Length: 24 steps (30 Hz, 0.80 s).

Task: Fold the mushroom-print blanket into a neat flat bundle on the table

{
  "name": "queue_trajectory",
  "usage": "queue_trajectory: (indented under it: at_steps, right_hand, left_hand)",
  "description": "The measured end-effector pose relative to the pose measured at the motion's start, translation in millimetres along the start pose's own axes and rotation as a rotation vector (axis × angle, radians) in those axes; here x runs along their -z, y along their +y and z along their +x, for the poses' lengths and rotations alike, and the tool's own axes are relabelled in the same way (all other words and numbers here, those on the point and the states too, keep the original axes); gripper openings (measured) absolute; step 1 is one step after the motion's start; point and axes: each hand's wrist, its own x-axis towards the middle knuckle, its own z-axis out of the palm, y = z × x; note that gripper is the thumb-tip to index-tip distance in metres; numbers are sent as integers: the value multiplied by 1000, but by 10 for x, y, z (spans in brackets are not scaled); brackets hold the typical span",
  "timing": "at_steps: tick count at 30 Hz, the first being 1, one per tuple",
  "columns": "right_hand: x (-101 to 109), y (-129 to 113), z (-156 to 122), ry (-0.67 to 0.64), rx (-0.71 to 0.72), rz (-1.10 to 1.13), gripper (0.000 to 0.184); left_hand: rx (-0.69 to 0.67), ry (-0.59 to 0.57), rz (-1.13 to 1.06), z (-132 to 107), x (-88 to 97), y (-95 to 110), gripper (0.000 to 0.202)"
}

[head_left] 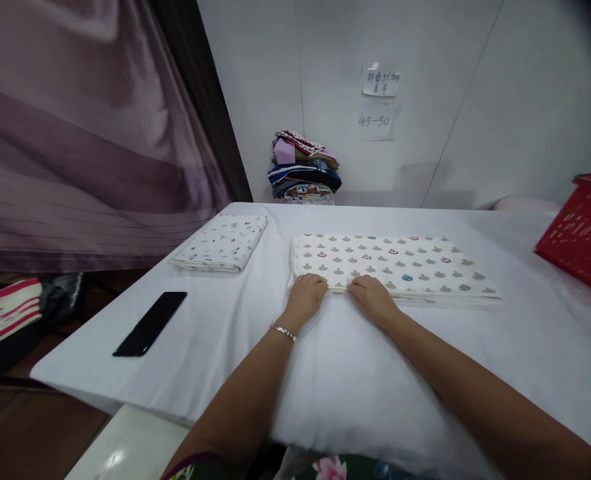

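Observation:
A cream cloth with small printed shapes (400, 263) lies folded into a long flat rectangle on the white-covered table (335, 373). My left hand (305, 297) rests at its near left corner, fingers curled over the near edge. Beside it, my right hand (373, 297) curls its fingers onto the same edge. A bracelet circles my left wrist. A second, smaller folded patterned cloth (221, 243) lies apart at the table's left.
A black phone (150, 323) lies near the table's left front edge. A stack of folded clothes (303, 167) stands against the back wall. A red basket (583, 233) sits at the right edge. A mauve curtain (75, 133) hangs at left.

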Motion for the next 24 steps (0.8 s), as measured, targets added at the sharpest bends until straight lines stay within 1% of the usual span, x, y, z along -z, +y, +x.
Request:
queue_trajectory:
  at_steps: [4, 11, 15, 21, 24]
  right_hand:
    - [4, 7, -9, -9, 14, 5, 23]
    - [-30, 19, -6, 7, 13, -7, 24]
    - [-46, 19, 1, 23, 3, -12, 26]
    - [-26, -3, 16, -2, -13, -21, 27]
    - [-14, -6, 17, -6, -13, -12, 26]
  left_hand:
    - [-16, -4, -12, -20, -6, -36, 13]
    - [19, -4, 55, 2, -3, -54, 18]
    - [32, 23, 88, 9, 25, -27, 22]
    - [77, -15, 67, -5, 33, -13, 21]
    - [66, -18, 68, -23, 29, -26, 20]
